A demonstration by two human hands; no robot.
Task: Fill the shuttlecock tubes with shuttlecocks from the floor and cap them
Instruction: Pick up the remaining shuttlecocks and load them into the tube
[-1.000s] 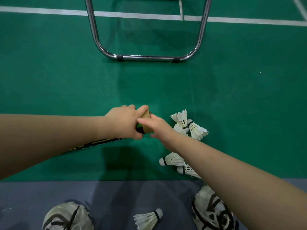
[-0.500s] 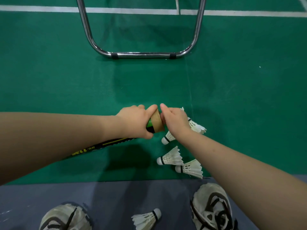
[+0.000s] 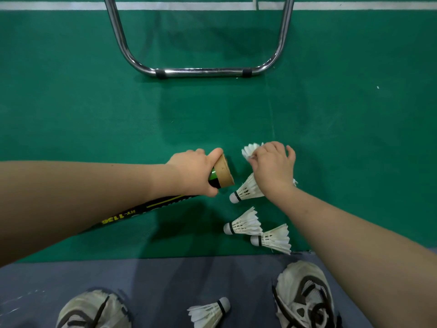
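**Friend:** Where's the tube right now?

**Me:** In the head view, my left hand (image 3: pixel 194 171) is wrapped round the tube (image 3: pixel 223 172), just behind its open cardboard mouth. The mouth points right. The black body runs back under my left forearm, low over the green court floor (image 3: pixel 94 114).

**Friend:** And the other hand? It was right at that mouth.

**Me:** It has left it. Half a second ago my right hand (image 3: pixel 274 166) was touching the rim. Now it is off to the right, clear of the tube, with its fingers curled onto the feathers of the far shuttlecock (image 3: pixel 250 150). I take that to mean the previous one went in and I'm fetching the next. I cannot tell whether this one is off the floor yet.

**Friend:** How much is left?

**Me:** Plenty, I'd judge. A second shuttlecock (image 3: pixel 246 191) lies partly under my right wrist, with its cork towards the near left. A third shuttlecock (image 3: pixel 243 223) and a fourth shuttlecock (image 3: pixel 275 239) lie just beside each other, nearer to me. A fifth shuttlecock (image 3: pixel 208 313) sits on the grey mat (image 3: pixel 165 280) between my left shoe (image 3: pixel 92 311) and right shoe (image 3: pixel 305 294). I can't see into the tube, so I don't know how full it is, and no cap shows.

**Friend:** Anything in the way?

**Me:** Only a chrome frame (image 3: pixel 203 72) on the far side, well apart from my hands.
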